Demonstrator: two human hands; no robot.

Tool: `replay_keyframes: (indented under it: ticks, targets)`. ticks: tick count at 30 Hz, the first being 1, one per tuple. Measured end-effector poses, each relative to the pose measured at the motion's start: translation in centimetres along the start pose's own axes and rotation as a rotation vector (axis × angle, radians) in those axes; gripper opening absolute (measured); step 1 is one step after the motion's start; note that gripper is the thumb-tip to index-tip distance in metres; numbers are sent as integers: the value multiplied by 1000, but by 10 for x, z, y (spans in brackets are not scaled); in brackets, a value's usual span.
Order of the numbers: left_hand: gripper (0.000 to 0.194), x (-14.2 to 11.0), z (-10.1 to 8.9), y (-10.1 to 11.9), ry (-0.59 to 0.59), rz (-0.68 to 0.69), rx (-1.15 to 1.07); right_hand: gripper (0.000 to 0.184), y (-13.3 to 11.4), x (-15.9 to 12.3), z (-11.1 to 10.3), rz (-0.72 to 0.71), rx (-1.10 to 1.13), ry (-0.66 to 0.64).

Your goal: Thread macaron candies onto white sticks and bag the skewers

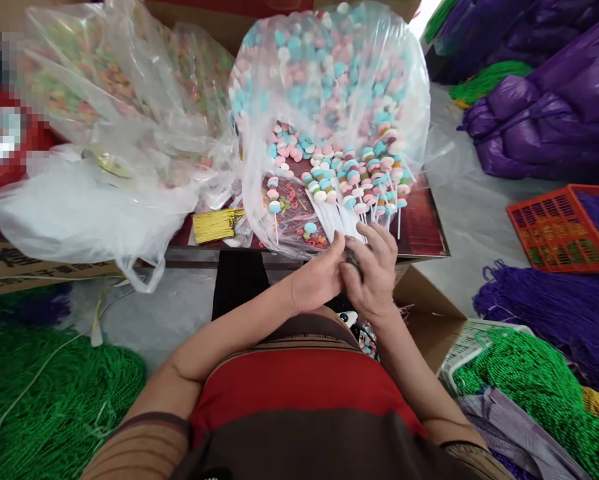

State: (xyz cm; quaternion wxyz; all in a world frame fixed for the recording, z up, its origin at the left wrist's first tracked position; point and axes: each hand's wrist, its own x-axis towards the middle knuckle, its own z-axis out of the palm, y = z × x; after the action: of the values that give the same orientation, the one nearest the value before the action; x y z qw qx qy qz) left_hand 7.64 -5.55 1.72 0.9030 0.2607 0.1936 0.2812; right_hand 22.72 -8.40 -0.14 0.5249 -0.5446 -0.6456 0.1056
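My left hand (pixel 319 283) and my right hand (pixel 375 270) meet just in front of the table's edge. The curled fingers of the right lie against the left thumb and fingers. Something dark shows between them, too unclear to name. Beyond my hands, a bundle of white sticks (pixel 338 220) lies on the table (pixel 423 220). Several skewers of pink, white and blue candy (pixel 374 177) are heaped at the sticks' far end. One single candy skewer (pixel 274 195) lies apart on the left, beside loose ring candies (pixel 292 197) on clear plastic.
A large clear bag of marshmallow-like candies (pixel 324 67) stands behind the skewers, and a bag of coloured rings (pixel 109 73) at left. Yellow twist ties (pixel 214 225) lie near the front edge. Around the floor are green cords (pixel 59 380), an orange crate (pixel 554 230) and a cardboard box (pixel 432 313).
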Motion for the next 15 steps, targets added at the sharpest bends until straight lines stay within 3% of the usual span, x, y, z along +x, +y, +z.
replay_keyframes:
  ticks: [3,6,10,13,15]
  targets:
    - [75,5,8,-6,-31,-66,-75,27,16,-14,10,-247,-191,-30]
    - [84,8,3,-17,-101,-117,-8,29,25,-16,4,-254,-236,26]
    - [87,6,-7,-30,-123,-55,214,47,18,-15,0,86,-142,147]
    - [88,-2,-8,-31,-108,-14,474,57,12,-16,4,419,104,227]
    - [88,-7,-7,-27,-162,-27,627,59,16,-15,1,645,309,255]
